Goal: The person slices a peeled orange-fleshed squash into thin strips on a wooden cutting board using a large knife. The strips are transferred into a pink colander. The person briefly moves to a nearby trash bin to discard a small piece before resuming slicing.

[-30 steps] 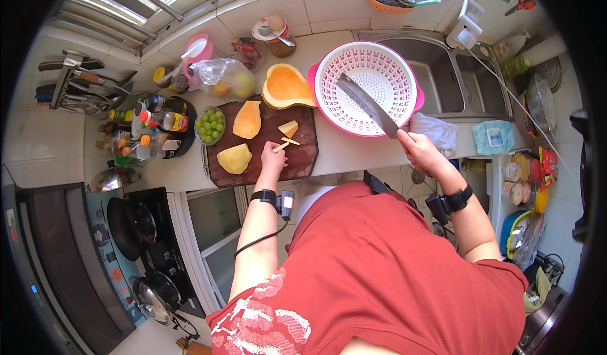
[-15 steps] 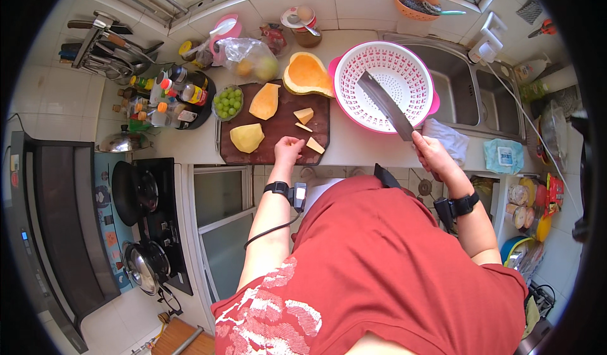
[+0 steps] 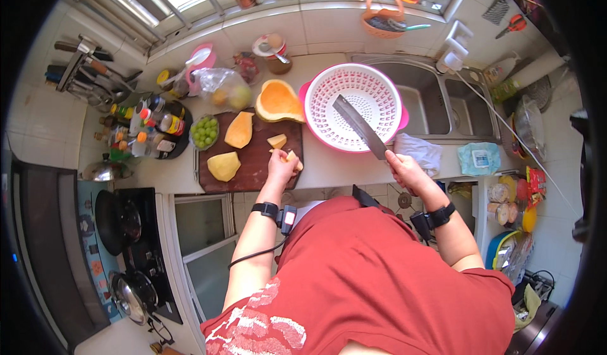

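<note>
The left hand (image 3: 280, 167) is bunched up narrow by the right edge of the brown cutting board (image 3: 254, 173), close to the board's near right corner. Its fingertips are at small pale yellow pieces (image 3: 291, 156) of squash. I cannot tell if they grip one or only touch it. The right hand (image 3: 408, 171) is wrapped around the handle of a big dark knife (image 3: 359, 125). The knife's blade points away from the person, over the colander (image 3: 380, 105).

On the board, a small squash chunk (image 3: 276, 141) sits just past the left hand, near the right edge. A big peeled chunk (image 3: 224, 166) sits by the near left corner. A flat orange slice (image 3: 238, 130) lies close to the far edge. A hollow squash piece (image 3: 278, 101) rests at the far right corner.

A bowl of green grapes (image 3: 204, 132) stands by the board's left edge. Past the far left corner is a clear bag of fruit (image 3: 224, 89). The white and pink colander is on the bench, right of the board and in front of the sink (image 3: 418, 111). A white cloth (image 3: 418, 153) and a blue pack (image 3: 478, 158) lie farther right, near the bench's front edge.
</note>
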A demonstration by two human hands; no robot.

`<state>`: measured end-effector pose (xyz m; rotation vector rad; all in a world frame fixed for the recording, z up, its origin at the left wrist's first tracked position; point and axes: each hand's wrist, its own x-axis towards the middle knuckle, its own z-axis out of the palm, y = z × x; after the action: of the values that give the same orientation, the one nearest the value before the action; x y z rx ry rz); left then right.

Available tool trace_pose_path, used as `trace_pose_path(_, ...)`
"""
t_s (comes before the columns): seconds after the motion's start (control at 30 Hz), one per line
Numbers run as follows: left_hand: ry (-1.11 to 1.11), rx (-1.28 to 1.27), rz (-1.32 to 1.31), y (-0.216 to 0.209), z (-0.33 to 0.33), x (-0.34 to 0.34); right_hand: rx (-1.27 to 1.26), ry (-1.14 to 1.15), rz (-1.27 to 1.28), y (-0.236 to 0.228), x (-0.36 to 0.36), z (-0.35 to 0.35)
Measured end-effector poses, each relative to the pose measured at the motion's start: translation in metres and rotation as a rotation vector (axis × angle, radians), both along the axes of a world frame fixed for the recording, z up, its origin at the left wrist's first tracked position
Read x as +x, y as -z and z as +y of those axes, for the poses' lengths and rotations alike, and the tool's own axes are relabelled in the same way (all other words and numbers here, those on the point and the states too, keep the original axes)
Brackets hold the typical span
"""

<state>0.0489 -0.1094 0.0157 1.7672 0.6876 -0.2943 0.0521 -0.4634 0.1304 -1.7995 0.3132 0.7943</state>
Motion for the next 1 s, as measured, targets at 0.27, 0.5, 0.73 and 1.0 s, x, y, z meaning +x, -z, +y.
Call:
trace_pose_path(0.27,-0.026,-0.535,-0.244,-0.055,-0.093,0.080,0.068,0.122,-0.053,-0.004,0.000,-0.005)
trace_pose_path(0.5,-0.198,0.048,-0.553,0.008,-0.044,0.044,0.126,0.200,-0.062,-0.001,-0.008,-0.010)
trace_pose_path(0.73,-0.135,0.594,-0.072,0.051,0.020,0.018,0.039,0.175,-0.043,0.000,-0.014,-0.010)
trace_pose_path(1.0,-0.174,-0.462,-0.354,0.001,-0.026,0.043,0.052,0.221,-0.045,0.000,-0.018,-0.007)
